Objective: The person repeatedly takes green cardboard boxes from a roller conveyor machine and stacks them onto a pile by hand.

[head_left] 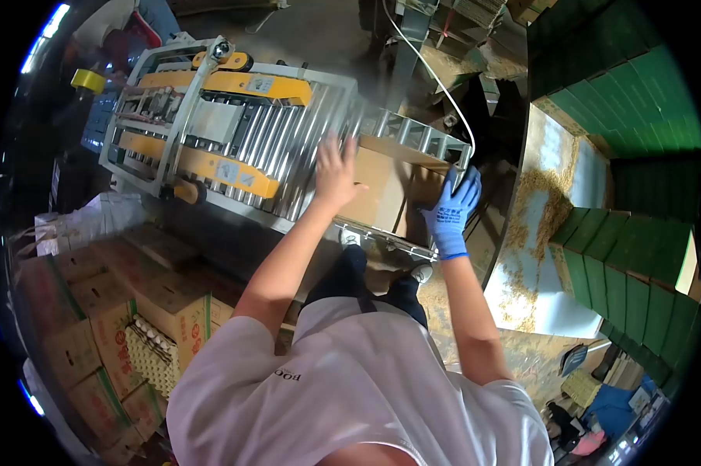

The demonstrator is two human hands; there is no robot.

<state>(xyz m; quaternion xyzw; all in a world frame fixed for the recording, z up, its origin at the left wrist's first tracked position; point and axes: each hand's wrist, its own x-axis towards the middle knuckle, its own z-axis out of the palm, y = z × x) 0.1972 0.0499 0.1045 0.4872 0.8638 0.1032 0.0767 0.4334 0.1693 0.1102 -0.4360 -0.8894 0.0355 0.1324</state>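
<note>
A brown cardboard box (375,189) sits on the roller conveyor in front of me, its right part in shadow. My bare left hand (336,175) is at the box's left end, fingers spread and slightly blurred, beside the metal rollers. My right hand (453,208), in a blue glove with dark print, rests at the right end of the box. Its fingers are stretched out and the thumb stands apart toward the box. How firmly either hand presses on the cardboard cannot be seen.
A machine with yellow side guides (226,172) stands over the rollers (288,128) at left. Printed cartons (94,311) and egg trays (150,357) are stacked lower left. Green boxes (622,256) flank a pale table (513,287) strewn with husk-like bits. A white cable (436,74) hangs near my right hand.
</note>
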